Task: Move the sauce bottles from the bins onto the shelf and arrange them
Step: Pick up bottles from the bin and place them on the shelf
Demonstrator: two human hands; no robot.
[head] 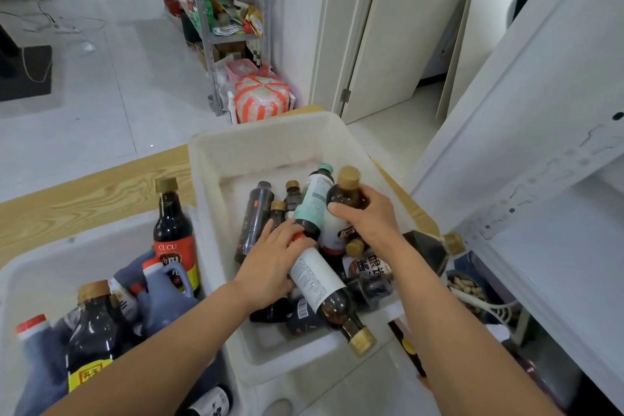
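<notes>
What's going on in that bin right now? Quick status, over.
Right hand gripping upright gold-capped bottle. Left hand on lying white-labelled bottle. Both inside white bin, bottles piled around. Nothing shelved yet.

Dark sauce bottles (317, 284) jumbled in bins (216, 159)

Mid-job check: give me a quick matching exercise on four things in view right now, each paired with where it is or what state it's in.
Things:
1. right hand
2. left hand
3. red-label bottle
4. teal-cap bottle

States:
A. standing upright in the left bin
B. leaning in the right bin, between the two hands
C. gripping a gold-capped brown bottle
D. on a white-labelled bottle lying on its side

Pairs: 1-C, 2-D, 3-A, 4-B
</notes>
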